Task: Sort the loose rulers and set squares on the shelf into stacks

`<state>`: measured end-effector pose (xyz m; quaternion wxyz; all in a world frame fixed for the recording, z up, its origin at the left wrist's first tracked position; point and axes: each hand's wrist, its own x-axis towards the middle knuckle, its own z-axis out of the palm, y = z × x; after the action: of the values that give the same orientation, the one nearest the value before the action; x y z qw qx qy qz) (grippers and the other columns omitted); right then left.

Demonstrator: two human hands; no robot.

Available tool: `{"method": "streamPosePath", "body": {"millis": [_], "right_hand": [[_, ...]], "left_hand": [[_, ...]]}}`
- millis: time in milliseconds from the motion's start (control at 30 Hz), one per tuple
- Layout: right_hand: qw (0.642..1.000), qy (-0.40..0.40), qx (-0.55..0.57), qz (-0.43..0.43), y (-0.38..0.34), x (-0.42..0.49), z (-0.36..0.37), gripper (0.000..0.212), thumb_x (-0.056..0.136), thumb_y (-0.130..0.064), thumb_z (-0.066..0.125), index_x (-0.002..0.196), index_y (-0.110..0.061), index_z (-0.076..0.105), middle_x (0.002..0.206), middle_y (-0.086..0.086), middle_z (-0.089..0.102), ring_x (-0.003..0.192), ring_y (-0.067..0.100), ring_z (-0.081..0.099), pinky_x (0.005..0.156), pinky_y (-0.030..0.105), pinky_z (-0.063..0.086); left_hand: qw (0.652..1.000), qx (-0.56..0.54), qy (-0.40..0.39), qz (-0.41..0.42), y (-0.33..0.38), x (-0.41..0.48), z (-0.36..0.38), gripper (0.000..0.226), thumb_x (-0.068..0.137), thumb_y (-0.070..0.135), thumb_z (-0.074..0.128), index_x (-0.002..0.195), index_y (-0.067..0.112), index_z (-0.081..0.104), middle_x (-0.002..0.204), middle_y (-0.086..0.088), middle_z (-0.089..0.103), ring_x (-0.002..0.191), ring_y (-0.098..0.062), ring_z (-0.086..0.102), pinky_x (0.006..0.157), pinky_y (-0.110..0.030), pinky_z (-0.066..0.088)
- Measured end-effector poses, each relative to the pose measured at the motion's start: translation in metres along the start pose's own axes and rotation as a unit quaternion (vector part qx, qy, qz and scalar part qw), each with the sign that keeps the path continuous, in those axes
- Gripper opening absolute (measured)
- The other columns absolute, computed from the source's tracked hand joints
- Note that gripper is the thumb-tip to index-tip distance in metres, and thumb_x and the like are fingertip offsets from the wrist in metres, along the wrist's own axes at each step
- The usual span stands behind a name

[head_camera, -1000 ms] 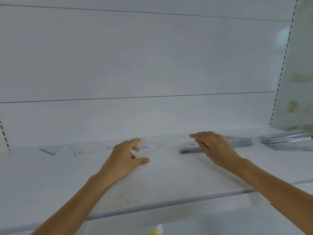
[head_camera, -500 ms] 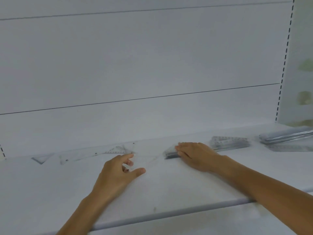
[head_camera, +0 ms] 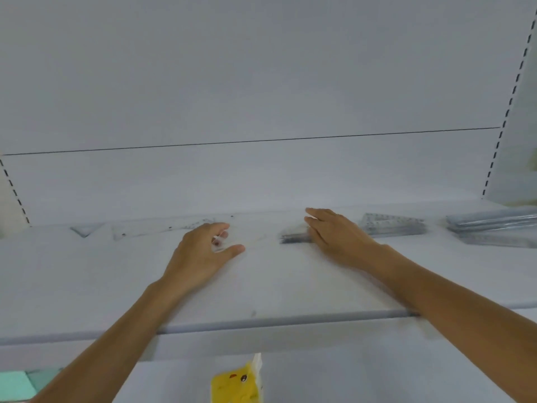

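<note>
On the white shelf (head_camera: 290, 286), my left hand (head_camera: 203, 251) pinches a clear set square (head_camera: 255, 241) between thumb and curled fingers; the piece is faint and blurred. My right hand (head_camera: 334, 237) lies with straight fingers on a small stack of set squares (head_camera: 293, 237), covering its right end. A second stack of set squares (head_camera: 392, 225) sits further right, and a stack of rulers (head_camera: 494, 221) at the far right. A loose small set square (head_camera: 84, 229) and a loose long clear ruler (head_camera: 162, 228) lie along the back at left.
The shelf's back wall (head_camera: 261, 175) rises just behind the pieces. Slotted uprights (head_camera: 494, 158) bound the bay on both sides. Below the shelf's front edge (head_camera: 290, 319) stand a yellow packet (head_camera: 238, 385) and a teal item (head_camera: 17, 383).
My right hand let go of the clear piece's far corner and settled flat on the small stack. My left hand keeps its pinch and has barely shifted.
</note>
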<state>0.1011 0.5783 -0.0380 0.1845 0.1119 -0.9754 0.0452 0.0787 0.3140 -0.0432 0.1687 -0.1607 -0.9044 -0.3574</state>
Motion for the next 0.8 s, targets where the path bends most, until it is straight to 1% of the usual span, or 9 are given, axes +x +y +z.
{"method": "streamPosePath", "body": {"millis": [67, 167, 267, 333, 367, 467, 533, 633, 800], "right_hand": [[1.000, -0.010, 0.019, 0.018, 0.000, -0.007, -0.008, 0.041, 0.101, -0.026, 0.028, 0.132, -0.009, 0.047, 0.148, 0.004, 0.036, 0.134, 0.019, 0.032, 0.108, 0.030, 0.026], [0.999, -0.019, 0.046, 0.015, -0.005, -0.024, -0.018, 0.035, 0.098, -0.028, 0.036, 0.121, -0.012, 0.057, 0.133, 0.003, 0.052, 0.121, 0.019, 0.045, 0.102, 0.033, 0.036], [0.995, -0.047, 0.091, 0.016, -0.015, -0.048, -0.020, 0.032, 0.096, -0.038, 0.038, 0.117, -0.024, 0.059, 0.130, -0.008, 0.054, 0.121, 0.015, 0.048, 0.103, 0.030, 0.037], [0.995, -0.062, 0.080, -0.007, -0.021, -0.059, -0.014, 0.029, 0.095, -0.039, 0.036, 0.101, -0.021, 0.059, 0.114, -0.007, 0.059, 0.112, 0.016, 0.050, 0.097, 0.033, 0.040], [0.995, -0.057, 0.077, -0.012, -0.023, -0.062, -0.013, 0.030, 0.095, -0.038, 0.036, 0.098, -0.019, 0.058, 0.110, -0.006, 0.059, 0.109, 0.016, 0.050, 0.095, 0.034, 0.041], [0.996, -0.047, 0.079, -0.006, -0.023, -0.061, -0.010, 0.031, 0.095, -0.037, 0.037, 0.106, -0.018, 0.060, 0.118, -0.004, 0.059, 0.114, 0.018, 0.048, 0.097, 0.034, 0.039], [0.996, -0.039, 0.078, -0.009, -0.022, -0.060, -0.009, 0.032, 0.094, -0.037, 0.039, 0.109, -0.018, 0.060, 0.120, -0.003, 0.059, 0.115, 0.019, 0.048, 0.098, 0.035, 0.039], [0.996, -0.034, 0.085, -0.003, -0.021, -0.061, -0.009, 0.034, 0.093, -0.036, 0.039, 0.107, -0.014, 0.061, 0.117, -0.001, 0.061, 0.113, 0.020, 0.049, 0.097, 0.036, 0.040], [0.996, -0.039, 0.077, 0.000, -0.022, -0.061, -0.009, 0.037, 0.093, -0.035, 0.038, 0.107, -0.007, 0.060, 0.116, 0.003, 0.061, 0.111, 0.022, 0.049, 0.096, 0.039, 0.040]], "left_hand": [[1.000, -0.010, 0.002, 0.002, 0.004, 0.001, 0.001, 0.048, 0.075, 0.044, 0.069, 0.117, 0.023, 0.059, 0.105, 0.012, 0.061, 0.092, -0.007, 0.059, 0.088, -0.026, 0.043], [1.000, -0.022, 0.002, 0.009, 0.015, 0.005, 0.005, 0.043, 0.078, 0.044, 0.066, 0.116, 0.023, 0.060, 0.108, 0.010, 0.062, 0.092, -0.006, 0.057, 0.084, -0.021, 0.039], [0.999, -0.051, -0.005, 0.015, 0.029, 0.012, 0.015, 0.040, 0.080, 0.041, 0.066, 0.115, 0.022, 0.059, 0.109, 0.008, 0.062, 0.093, -0.005, 0.056, 0.083, -0.019, 0.038], [0.998, -0.064, -0.007, 0.015, 0.039, 0.018, 0.024, 0.039, 0.080, 0.040, 0.066, 0.114, 0.022, 0.059, 0.111, 0.007, 0.062, 0.095, -0.004, 0.055, 0.082, -0.018, 0.037], [0.998, -0.068, -0.005, 0.015, 0.044, 0.022, 0.029, 0.039, 0.080, 0.040, 0.066, 0.114, 0.021, 0.059, 0.112, 0.007, 0.063, 0.095, -0.003, 0.055, 0.082, -0.018, 0.036], [0.997, -0.070, 0.004, 0.029, 0.060, 0.032, 0.048, 0.042, 0.080, 0.039, 0.067, 0.115, 0.018, 0.059, 0.115, 0.006, 0.062, 0.095, -0.002, 0.053, 0.082, -0.018, 0.036], [0.997, -0.066, -0.010, 0.043, 0.071, 0.037, 0.061, 0.046, 0.079, 0.039, 0.067, 0.119, 0.017, 0.058, 0.119, 0.004, 0.061, 0.101, -0.005, 0.054, 0.086, -0.019, 0.036], [0.997, -0.043, -0.021, 0.057, 0.085, 0.046, 0.075, 0.050, 0.081, 0.039, 0.065, 0.124, 0.016, 0.055, 0.127, 0.002, 0.058, 0.114, -0.012, 0.054, 0.092, -0.020, 0.036], [0.996, -0.031, -0.002, 0.083, 0.094, 0.052, 0.093, 0.048, 0.084, 0.037, 0.061, 0.127, 0.018, 0.053, 0.130, 0.002, 0.055, 0.120, -0.016, 0.049, 0.100, -0.027, 0.036]]}}
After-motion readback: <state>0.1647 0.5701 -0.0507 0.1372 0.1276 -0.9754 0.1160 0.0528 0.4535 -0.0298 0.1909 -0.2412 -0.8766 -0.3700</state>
